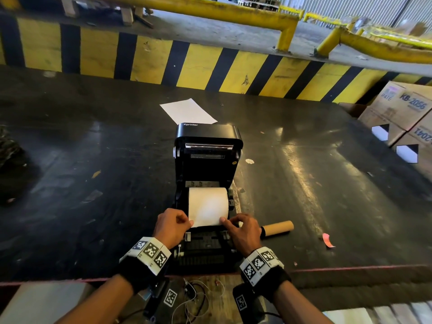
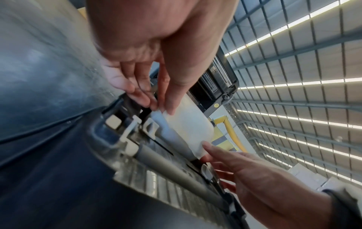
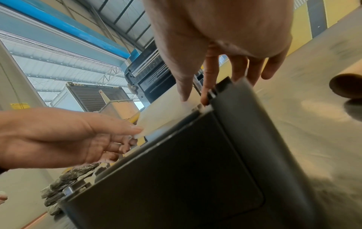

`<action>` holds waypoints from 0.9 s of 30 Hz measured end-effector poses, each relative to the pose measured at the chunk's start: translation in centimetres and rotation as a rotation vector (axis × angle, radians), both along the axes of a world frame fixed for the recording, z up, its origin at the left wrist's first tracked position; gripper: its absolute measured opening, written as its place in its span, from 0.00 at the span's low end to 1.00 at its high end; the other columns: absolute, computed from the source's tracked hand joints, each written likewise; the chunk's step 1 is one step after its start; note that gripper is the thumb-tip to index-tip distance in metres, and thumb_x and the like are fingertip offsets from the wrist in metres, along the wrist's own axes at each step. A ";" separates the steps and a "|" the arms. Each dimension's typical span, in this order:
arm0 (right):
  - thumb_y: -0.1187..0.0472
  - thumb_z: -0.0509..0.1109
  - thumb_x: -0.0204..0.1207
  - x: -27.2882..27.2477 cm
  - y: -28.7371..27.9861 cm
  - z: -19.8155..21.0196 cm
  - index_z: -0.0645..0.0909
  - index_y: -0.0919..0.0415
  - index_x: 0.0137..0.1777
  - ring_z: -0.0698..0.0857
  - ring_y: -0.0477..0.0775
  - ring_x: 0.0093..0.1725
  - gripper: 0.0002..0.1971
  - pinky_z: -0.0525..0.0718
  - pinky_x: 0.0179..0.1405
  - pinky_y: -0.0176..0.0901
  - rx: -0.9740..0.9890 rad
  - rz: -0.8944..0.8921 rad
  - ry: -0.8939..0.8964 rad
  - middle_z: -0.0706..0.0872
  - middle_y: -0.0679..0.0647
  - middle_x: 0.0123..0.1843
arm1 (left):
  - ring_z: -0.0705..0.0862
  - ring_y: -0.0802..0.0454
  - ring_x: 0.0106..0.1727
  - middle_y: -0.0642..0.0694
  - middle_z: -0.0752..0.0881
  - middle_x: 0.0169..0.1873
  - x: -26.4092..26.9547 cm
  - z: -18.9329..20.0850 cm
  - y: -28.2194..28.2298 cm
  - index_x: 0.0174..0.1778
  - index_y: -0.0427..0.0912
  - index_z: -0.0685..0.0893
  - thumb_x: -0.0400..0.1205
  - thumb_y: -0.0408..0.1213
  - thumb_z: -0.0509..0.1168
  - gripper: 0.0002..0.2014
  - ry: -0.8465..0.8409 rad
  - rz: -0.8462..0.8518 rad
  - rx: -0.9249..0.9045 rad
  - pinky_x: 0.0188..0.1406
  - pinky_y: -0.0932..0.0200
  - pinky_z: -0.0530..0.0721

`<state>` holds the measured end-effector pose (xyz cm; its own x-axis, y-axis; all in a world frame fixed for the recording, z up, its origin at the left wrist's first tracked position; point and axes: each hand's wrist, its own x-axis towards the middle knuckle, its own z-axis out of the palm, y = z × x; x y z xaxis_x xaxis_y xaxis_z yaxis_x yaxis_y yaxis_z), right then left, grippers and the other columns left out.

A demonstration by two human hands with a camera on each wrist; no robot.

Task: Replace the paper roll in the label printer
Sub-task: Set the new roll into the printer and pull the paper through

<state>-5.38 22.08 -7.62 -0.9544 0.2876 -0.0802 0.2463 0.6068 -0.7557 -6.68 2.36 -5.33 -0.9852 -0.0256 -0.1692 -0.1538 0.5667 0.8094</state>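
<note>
A black label printer (image 1: 208, 139) stands on the dark table with its lid raised. A white paper roll (image 1: 208, 202) sits in its bay, its loose end drawn toward me. My left hand (image 1: 171, 226) pinches the left corner of that paper end (image 2: 188, 131) between thumb and fingers. My right hand (image 1: 243, 230) pinches the right corner of the sheet (image 3: 166, 114). The bare brown cardboard core (image 1: 278, 228) lies on the table just right of the printer. In the left wrist view the grey platen roller (image 2: 176, 172) shows below the paper.
A loose white sheet (image 1: 188, 111) lies behind the printer. Cardboard boxes (image 1: 402, 113) stand at the right edge. A yellow and black striped barrier (image 1: 187, 66) runs along the far side. A pink scrap (image 1: 328, 240) lies right of the core. Cables (image 1: 194, 298) hang at the near edge.
</note>
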 end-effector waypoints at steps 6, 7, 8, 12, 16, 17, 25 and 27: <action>0.45 0.75 0.68 0.0 0.5 0.1 0.89 0.56 0.38 0.77 0.49 0.54 0.14 0.75 0.64 0.58 -0.036 0.070 -0.012 0.82 0.51 0.48 | 0.86 0.50 0.37 0.44 0.89 0.32 0.0 -0.3 -0.2 0.27 0.45 0.85 0.74 0.37 0.74 0.09 -0.014 -0.073 -0.084 0.40 0.55 0.84; 0.47 0.75 0.68 0.1 0.6 0.0 0.89 0.57 0.38 0.76 0.48 0.55 0.13 0.74 0.64 0.57 -0.052 0.086 -0.022 0.81 0.51 0.50 | 0.86 0.51 0.37 0.44 0.89 0.33 0.1 -0.2 -0.2 0.28 0.45 0.85 0.74 0.37 0.73 0.09 -0.004 -0.074 -0.093 0.40 0.56 0.82; 0.48 0.75 0.69 0.1 0.6 0.0 0.89 0.57 0.38 0.76 0.48 0.58 0.11 0.74 0.65 0.57 -0.065 0.104 -0.026 0.81 0.52 0.53 | 0.86 0.52 0.37 0.44 0.88 0.33 0.1 -0.3 -0.2 0.29 0.45 0.85 0.74 0.38 0.73 0.08 0.002 -0.079 -0.103 0.39 0.58 0.81; 0.51 0.75 0.71 -0.1 1.2 -0.8 0.81 0.43 0.28 0.73 0.55 0.70 0.10 0.71 0.69 0.63 -0.132 0.187 -0.050 0.77 0.52 0.57 | 0.85 0.54 0.36 0.46 0.88 0.32 0.1 -0.1 -0.2 0.32 0.43 0.88 0.74 0.38 0.73 0.06 -0.012 -0.089 -0.097 0.38 0.59 0.80; 0.49 0.74 0.71 -0.2 2.1 -1.6 0.83 0.41 0.30 0.72 0.57 0.70 0.09 0.70 0.71 0.64 -0.186 0.233 -0.086 0.79 0.56 0.60 | 0.86 0.54 0.35 0.46 0.90 0.31 0.0 -0.3 -0.4 0.33 0.40 0.90 0.74 0.41 0.73 0.08 0.001 -0.081 -0.046 0.40 0.58 0.83; 0.48 0.74 0.70 -0.3 2.2 -1.7 0.83 0.41 0.30 0.73 0.58 0.70 0.08 0.69 0.71 0.65 -0.179 0.238 -0.092 0.79 0.56 0.61 | 0.85 0.56 0.35 0.48 0.89 0.30 0.1 -0.3 -0.4 0.32 0.41 0.89 0.74 0.40 0.73 0.08 0.007 -0.086 -0.048 0.41 0.58 0.82; 0.49 0.73 0.71 0.1 1.9 -1.6 0.82 0.41 0.35 0.64 0.54 0.77 0.05 0.62 0.75 0.54 -0.192 0.242 -0.121 0.72 0.57 0.73 | 0.82 0.56 0.33 0.51 0.84 0.26 -0.3 0.1 -0.4 0.20 0.51 0.80 0.75 0.38 0.73 0.16 -0.060 -0.170 -0.136 0.38 0.60 0.77; 0.51 0.74 0.72 0.2 1.9 -1.7 0.81 0.41 0.36 0.62 0.55 0.79 0.05 0.61 0.76 0.53 -0.197 0.256 -0.115 0.69 0.58 0.76 | 0.83 0.56 0.34 0.52 0.84 0.27 -0.4 0.1 -0.5 0.21 0.53 0.80 0.74 0.38 0.73 0.16 -0.067 -0.187 -0.124 0.38 0.59 0.77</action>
